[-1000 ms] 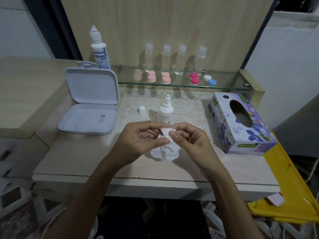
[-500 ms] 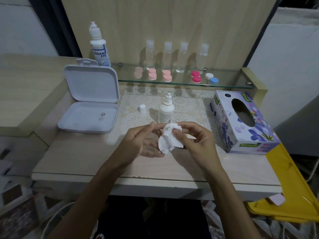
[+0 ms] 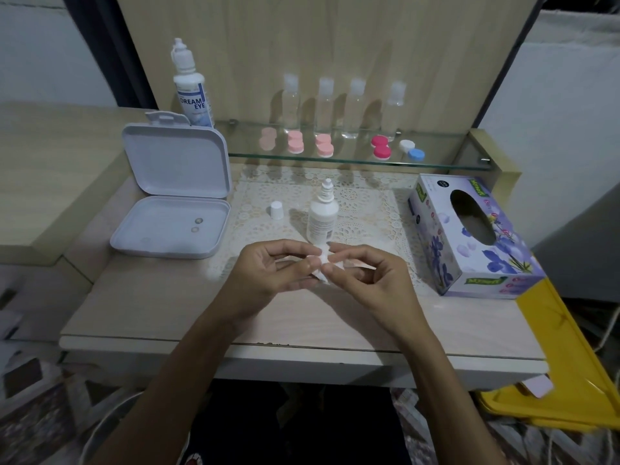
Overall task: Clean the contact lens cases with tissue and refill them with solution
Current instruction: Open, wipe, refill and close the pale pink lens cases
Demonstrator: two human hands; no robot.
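Note:
Above the table's middle, my left hand (image 3: 268,273) and my right hand (image 3: 369,280) meet, and both pinch a crumpled white tissue (image 3: 322,268) between their fingertips. Whatever lies inside the tissue is hidden. Just behind the hands stands an uncapped small solution bottle (image 3: 321,220), with its white cap (image 3: 276,210) to its left on the lace mat. Several contact lens cases sit on the glass shelf (image 3: 446,161): pale pink ones (image 3: 295,143), a deep pink one (image 3: 381,148) and a white-and-blue one (image 3: 412,151).
An open white box (image 3: 174,209) with two lenses in it lies at the left. A tall solution bottle (image 3: 192,87) stands behind it. Several clear bottles (image 3: 355,109) line the shelf's back. A tissue box (image 3: 469,236) sits at the right, a yellow tray (image 3: 570,374) beyond the table edge.
The tissue has been squeezed smaller between the fingertips and now shows far less. Both hands have kept their place above the table's middle.

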